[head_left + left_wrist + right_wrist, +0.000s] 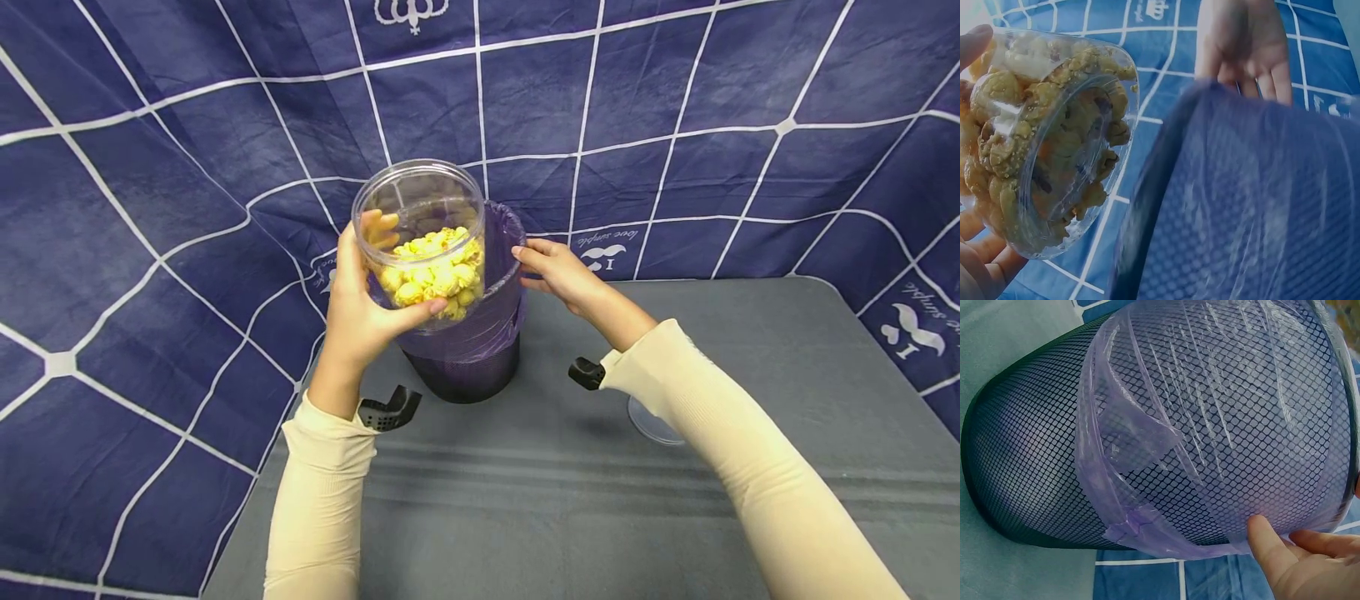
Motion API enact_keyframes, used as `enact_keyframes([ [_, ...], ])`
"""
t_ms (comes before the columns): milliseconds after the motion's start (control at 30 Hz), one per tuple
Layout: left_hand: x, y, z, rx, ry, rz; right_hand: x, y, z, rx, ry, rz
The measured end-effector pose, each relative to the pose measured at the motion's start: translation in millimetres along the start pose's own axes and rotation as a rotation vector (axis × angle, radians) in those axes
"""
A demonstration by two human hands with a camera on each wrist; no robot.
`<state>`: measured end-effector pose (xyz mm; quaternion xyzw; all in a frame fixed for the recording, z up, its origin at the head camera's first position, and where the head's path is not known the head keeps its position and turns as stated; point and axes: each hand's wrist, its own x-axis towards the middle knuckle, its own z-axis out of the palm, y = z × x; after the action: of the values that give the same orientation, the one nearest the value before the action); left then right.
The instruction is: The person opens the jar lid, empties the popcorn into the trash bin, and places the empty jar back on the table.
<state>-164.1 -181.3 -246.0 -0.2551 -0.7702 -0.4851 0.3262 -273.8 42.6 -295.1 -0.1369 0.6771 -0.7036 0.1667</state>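
Note:
My left hand [367,308] grips a clear plastic jar [420,175] around its side. Yellow popcorn [438,271] fills the lower part of the jar, and the top is uncovered. Held tilted, the jar overlaps the mouth of a black mesh trash bin [468,379] in the head view. A thin purple bag [491,325] lines the bin and folds down over its outside. My right hand [558,271] holds the bin's right rim; in the right wrist view its fingers [1266,540] lie against the bagged mesh, with one fingertip at the rim.
A round clear lid [652,421] lies on the grey tabletop [540,517], partly hidden behind the right sleeve [720,417]. Blue cloth [637,100] with white grid lines hangs behind the table and along both sides, close to the bin.

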Motion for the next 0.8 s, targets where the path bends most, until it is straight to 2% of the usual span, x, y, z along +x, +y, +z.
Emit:
enact_keyframes([
  [267,32.5,-9.0,-12.5,0.076,-0.001,-0.112,2,1,2,0.007,0.009,-0.009],
  [367,46.5,-1.4,-17.2,0.119,-0.019,-0.152,2,1,2,0.019,0.01,-0.012],
  [500,64.9,-9.7,-22.9,0.252,-0.079,-0.21,2,3,1,0.027,0.014,-0.015],
  [600,78.2,-27.5,-25.4,0.359,-0.135,-0.234,2,4,1,0.027,0.012,-0.017],
  [800,96.4,-34.3,-26.7,0.493,-0.284,-0.269,2,3,-1,0.013,0.008,-0.015],
])
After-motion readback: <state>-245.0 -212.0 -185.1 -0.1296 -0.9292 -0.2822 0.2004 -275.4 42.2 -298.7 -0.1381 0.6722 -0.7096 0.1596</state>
